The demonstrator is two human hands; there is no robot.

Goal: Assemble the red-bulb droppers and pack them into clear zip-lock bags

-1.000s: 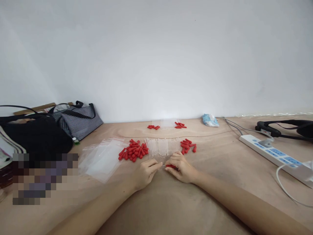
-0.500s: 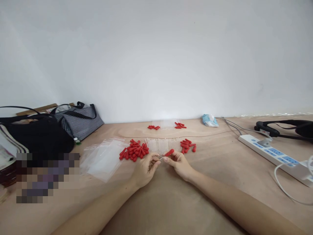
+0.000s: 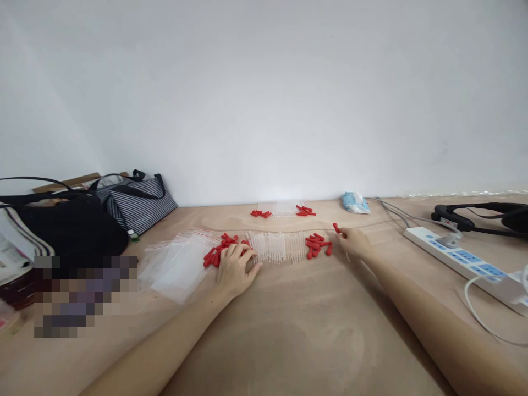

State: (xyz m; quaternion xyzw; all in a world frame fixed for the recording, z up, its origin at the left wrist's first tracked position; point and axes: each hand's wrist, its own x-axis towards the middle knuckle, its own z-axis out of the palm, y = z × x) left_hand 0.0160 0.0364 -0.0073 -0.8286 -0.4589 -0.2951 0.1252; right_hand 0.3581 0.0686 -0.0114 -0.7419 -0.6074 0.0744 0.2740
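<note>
My right hand (image 3: 352,242) is closed on a dropper with a red rubber bulb (image 3: 336,227), to the right of the rows; its thin clear tube points down below the fingers. Over the left pile of red rubber bulbs (image 3: 211,258), my left hand (image 3: 237,269) rests with its fingers bent and apart, hiding part of the pile. Between the hands lies a row of thin clear tubes (image 3: 276,247), side by side. A smaller group of red bulbs (image 3: 316,245) lies at the right end of this row.
Clear zip bags (image 3: 181,269) lie left of the pile. Farther back are more tubes (image 3: 284,208) with red bulbs (image 3: 305,210) beside them. A blue mask (image 3: 355,202), a power strip (image 3: 457,256) with cables and a black headset (image 3: 478,217) are on the right; bags (image 3: 140,203) stand left.
My hands have moved apart from the middle. The right one has carried the dropper to the right, and the left one has let go and moved left onto the bulb pile.
</note>
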